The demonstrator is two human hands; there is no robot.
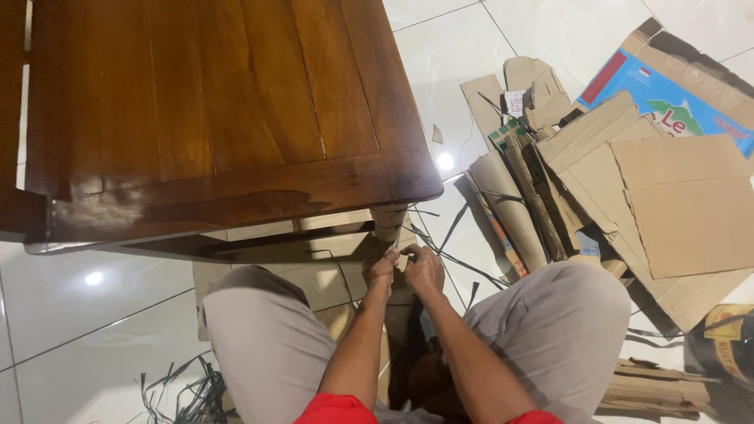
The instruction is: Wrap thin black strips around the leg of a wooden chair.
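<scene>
Seen from above, a seated person's left hand (380, 267) and right hand (425, 265) met between the knees, fingers pinched narrow on a thin dark strap (463, 265) that trailed right across the white tiled floor (86, 330). Beneath the hands lay flat cardboard sheets (330, 279), partly under a brown wooden table (212, 110). To the right sat a heap of flattened brown cartons (667, 204), the farthest a blue printed box panel (671, 98) with a red stripe. More loose dark straps (192, 392) lay lower left.
</scene>
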